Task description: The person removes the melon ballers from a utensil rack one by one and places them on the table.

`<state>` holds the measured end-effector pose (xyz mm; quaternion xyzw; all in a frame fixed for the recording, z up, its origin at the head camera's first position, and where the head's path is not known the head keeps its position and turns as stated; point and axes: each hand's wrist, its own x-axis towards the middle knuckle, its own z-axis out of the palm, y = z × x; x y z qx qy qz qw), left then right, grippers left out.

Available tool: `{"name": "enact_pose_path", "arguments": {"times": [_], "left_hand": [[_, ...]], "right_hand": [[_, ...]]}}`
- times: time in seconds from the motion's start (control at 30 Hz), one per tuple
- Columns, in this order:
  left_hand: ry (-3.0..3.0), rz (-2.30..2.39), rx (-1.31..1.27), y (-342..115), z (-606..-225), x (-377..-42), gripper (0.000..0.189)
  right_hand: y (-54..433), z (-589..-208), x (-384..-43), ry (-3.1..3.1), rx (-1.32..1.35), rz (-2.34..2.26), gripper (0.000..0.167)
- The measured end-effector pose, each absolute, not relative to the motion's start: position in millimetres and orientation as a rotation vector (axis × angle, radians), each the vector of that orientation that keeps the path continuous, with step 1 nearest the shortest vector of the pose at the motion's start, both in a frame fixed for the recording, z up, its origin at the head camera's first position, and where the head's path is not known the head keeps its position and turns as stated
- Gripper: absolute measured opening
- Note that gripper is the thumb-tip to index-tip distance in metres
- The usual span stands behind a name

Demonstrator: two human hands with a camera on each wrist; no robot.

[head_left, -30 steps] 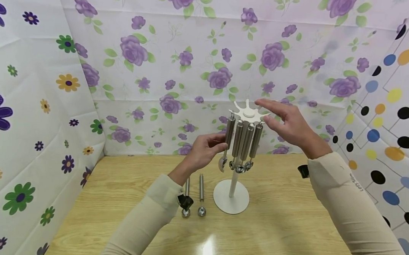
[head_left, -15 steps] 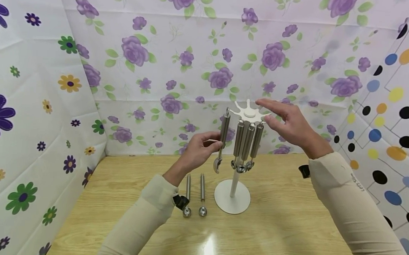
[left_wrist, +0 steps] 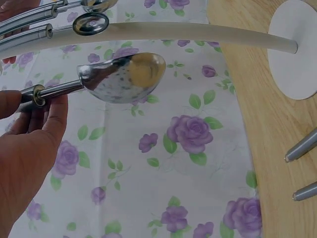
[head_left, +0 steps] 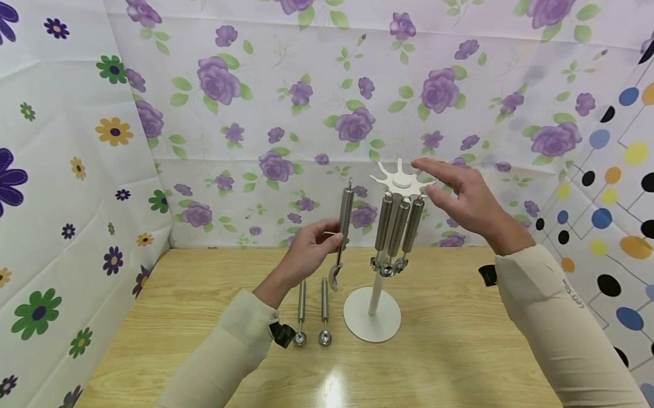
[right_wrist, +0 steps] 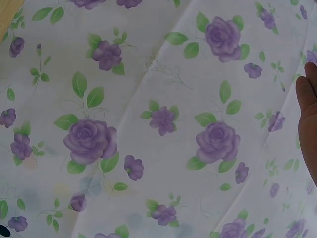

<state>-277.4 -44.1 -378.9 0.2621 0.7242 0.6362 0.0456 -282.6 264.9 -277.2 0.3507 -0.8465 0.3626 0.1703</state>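
My left hand (head_left: 305, 250) pinches the steel handle of an ice cream scoop (head_left: 345, 211), upright with its bowl down, left of a white rotary rack (head_left: 401, 182). In the left wrist view the scoop's shiny bowl (left_wrist: 124, 79) points away from the thumb and fingers. Three steel-handled utensils (head_left: 383, 225) with small round heads hang from the rack's front hooks; the back hooks are bare. My right hand (head_left: 464, 195) is at the rack's right side, fingers extended and thumb tip right at a hook. Only its edge (right_wrist: 308, 119) shows in the right wrist view.
Two similar utensils, one on the left (head_left: 302, 306) and one on the right (head_left: 325, 307), lie side by side on the wooden table (head_left: 452, 355). The rack's round white base (head_left: 371, 327) stands right of them. A flowered cloth (head_left: 287, 105) hangs behind.
The left hand has lifted the scoop off the rack's left hook and carried it left and slightly down. The right hand stays by the rack.
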Motion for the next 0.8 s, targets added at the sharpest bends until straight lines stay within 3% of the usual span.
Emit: {"name": "enact_pose_path", "arguments": {"times": [0.53,0.8], "left_hand": [[2.082,2.146,0.478,-55.4,-399.3,-273.9,0.031],[2.047,2.197,0.433,-65.3,-407.7,-270.5,0.03]], "right_hand": [[264.2,-277.3,-280.4,-2.397,0.986,1.029,0.045],[263.5,-277.2,-280.8,-2.395,0.99,1.024,0.045]]}}
